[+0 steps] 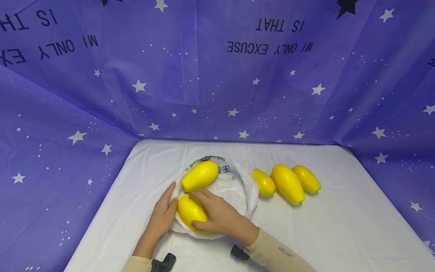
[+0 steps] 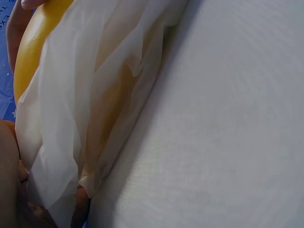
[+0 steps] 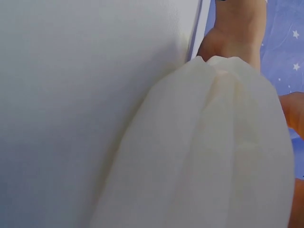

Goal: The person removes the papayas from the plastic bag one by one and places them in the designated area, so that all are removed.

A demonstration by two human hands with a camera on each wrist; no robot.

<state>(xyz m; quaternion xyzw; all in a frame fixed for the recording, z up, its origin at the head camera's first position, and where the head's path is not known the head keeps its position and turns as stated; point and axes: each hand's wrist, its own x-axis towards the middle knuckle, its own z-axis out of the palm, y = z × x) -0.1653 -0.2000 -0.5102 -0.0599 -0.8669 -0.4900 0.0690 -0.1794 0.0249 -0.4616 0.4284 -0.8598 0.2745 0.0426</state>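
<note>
A white plastic bag (image 1: pixel 249 189) with green and blue print stands on the table, its mouth spread wide. At its left side my left hand (image 1: pixel 161 214) holds the rim, thumb toward the inside and fingers along the outside. My right hand (image 1: pixel 221 213) reaches over the near rim and grips a yellow papaya (image 1: pixel 190 209), fingers over its top and thumb on its near side. This papaya (image 2: pixel 35 52) shows above the bag's edge in the left wrist view. Another papaya (image 1: pixel 200 175) lies at the far left of the bag's mouth. The bag (image 3: pixel 199 156) fills much of the right wrist view.
To the right of the bag lie three more papayas, the left one (image 1: pixel 264 183) close against the bag, then a larger one (image 1: pixel 288 184) and a smaller one (image 1: pixel 306 179). A white cloth covers the table (image 1: pixel 340 226). Purple star-printed curtains (image 1: pixel 217 83) enclose its back and sides.
</note>
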